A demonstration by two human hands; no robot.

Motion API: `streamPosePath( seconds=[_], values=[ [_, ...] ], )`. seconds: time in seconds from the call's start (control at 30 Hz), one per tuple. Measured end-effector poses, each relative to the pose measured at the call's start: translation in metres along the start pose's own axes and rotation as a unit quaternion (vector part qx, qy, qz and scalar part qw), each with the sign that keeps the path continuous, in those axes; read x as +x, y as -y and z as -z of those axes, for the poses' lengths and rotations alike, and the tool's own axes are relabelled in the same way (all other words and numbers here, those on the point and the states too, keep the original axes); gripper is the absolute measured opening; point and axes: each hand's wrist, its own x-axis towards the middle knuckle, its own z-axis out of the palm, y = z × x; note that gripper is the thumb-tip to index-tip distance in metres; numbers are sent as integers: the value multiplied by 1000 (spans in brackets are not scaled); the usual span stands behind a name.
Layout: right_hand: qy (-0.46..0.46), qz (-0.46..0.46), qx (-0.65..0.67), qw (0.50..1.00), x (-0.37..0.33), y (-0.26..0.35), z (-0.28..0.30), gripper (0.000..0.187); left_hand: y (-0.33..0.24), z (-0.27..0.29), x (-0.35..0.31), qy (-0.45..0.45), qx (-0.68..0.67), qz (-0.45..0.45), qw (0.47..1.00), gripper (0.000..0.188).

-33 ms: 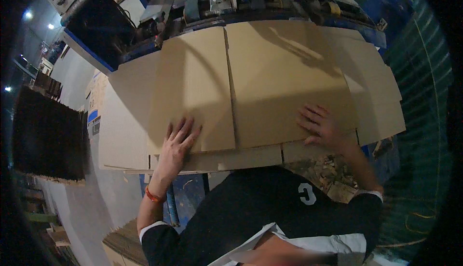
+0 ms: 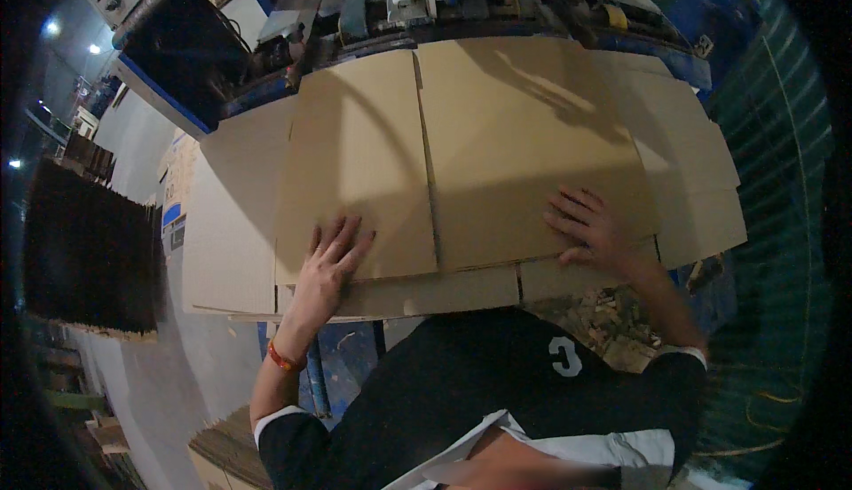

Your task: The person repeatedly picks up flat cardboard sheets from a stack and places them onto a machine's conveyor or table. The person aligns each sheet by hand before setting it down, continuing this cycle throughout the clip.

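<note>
on the tan cardboard, left hand and right hand lie spread — grip wide — palms hidden from view.

Workshop, apparently: machine, cardboard sheets

The person's bare left hand, fingers spread, lies on a flat tan cardboard panel; the bare right hand rests on a wider tan cardboard panel. A narrow dark slit separates them. Paler flat cardboard sheets lie beneath, before a blue metal machine.
</note>
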Motion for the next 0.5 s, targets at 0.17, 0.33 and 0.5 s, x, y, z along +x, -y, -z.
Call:
streamPosePath(
  seconds=[0.17, 0.33, 0.5],
  values=[
    [-31, -77, 77, 994, -4, -49, -1, 47, 16, 10, 0, 64, -34, -35, 997, 63],
    [-234, -420, 215, 850, 3, -161, 12, 42, 89, 0, 14, -90, -371, 122, 916, 58],
    [-155, -568, 177, 788, 17, -236, 3, 46, 177, -14, 79, -157, -329, 394, 844, 39]
  ],
)
